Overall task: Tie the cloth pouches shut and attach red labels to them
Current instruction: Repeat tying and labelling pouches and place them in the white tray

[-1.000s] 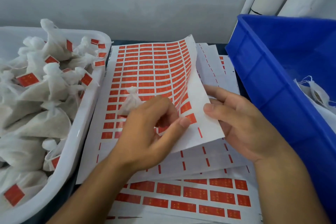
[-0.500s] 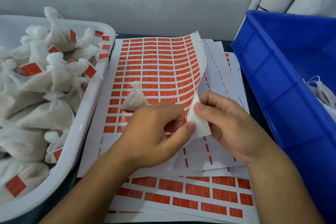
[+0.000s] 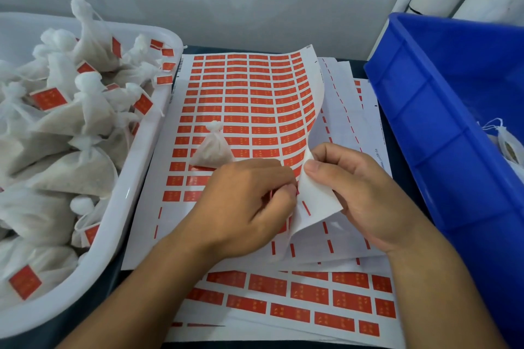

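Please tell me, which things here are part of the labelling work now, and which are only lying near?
In use:
top label sheet
small tied pouch lying on that sheet
left hand
right hand, bending up the sheet's edge

Lying near:
white tub of labelled pouches
blue crate
lower label sheets

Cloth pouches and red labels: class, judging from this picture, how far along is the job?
Done: tied, labelled pouches fill the white basket. In hand: left hand and right hand peel at the label sheet; one tied pouch waits unlabelled. Left: pouches in the blue bin.
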A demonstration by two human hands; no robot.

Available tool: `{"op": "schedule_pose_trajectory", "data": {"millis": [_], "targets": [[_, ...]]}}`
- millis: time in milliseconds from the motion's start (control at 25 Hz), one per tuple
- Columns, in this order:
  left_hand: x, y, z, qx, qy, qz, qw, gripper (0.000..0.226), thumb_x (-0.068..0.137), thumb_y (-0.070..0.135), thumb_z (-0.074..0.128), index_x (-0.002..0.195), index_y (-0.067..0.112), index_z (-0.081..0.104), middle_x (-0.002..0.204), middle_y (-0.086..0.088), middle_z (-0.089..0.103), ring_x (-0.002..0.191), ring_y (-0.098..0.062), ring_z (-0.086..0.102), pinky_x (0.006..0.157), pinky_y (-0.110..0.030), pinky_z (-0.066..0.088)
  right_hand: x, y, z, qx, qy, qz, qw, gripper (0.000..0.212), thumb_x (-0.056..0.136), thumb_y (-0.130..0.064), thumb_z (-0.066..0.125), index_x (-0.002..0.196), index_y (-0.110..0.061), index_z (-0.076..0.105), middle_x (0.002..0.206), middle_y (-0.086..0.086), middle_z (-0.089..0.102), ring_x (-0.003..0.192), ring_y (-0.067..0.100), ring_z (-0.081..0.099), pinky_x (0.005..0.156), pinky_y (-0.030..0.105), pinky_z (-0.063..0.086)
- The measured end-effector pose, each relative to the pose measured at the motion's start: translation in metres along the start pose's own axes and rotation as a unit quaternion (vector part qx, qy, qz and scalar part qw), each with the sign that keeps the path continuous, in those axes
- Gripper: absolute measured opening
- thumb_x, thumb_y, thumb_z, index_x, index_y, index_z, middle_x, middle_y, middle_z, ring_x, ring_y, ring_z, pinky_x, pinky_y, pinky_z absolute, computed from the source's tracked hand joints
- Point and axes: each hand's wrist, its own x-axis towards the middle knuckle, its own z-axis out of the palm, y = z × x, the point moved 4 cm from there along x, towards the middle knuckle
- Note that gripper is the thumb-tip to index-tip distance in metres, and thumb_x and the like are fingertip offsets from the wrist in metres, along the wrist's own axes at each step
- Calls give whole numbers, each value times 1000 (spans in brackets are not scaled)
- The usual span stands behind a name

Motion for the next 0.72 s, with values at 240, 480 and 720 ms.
{"op": "schedule_pose_trajectory", "data": {"millis": [240, 480, 720], "targets": [[1, 3, -2, 50, -2, 10, 999, 29, 94, 49, 49, 74, 30, 59, 67, 20, 53, 68, -9, 58, 52, -14, 41, -1, -2, -2, -46, 25, -22, 998, 32, 86, -52, 63, 104, -27, 69, 110, -4, 75, 103, 16, 72, 83, 30, 61], [4, 6, -4, 64, -14, 32, 997, 26, 94, 40, 50, 69, 36, 48, 62, 25, 41, 60, -8, 53, 52, -8, 32, -1, -5, -2, -119, 22, -44, 992, 30, 90, -47, 61, 108, -24, 67, 103, -3, 75, 99, 17, 72, 89, 36, 62], [1, 3, -1, 13, -27, 27, 999, 29, 96, 35, 42, 67, 34, 50, 63, 21, 51, 63, -10, 56, 50, -16, 37, -3, -7, -1, -118, 18, -48, 992, 30, 90, -45, 63, 106, -20, 67, 100, 7, 75, 96, 28, 72, 90, 46, 60]]}}
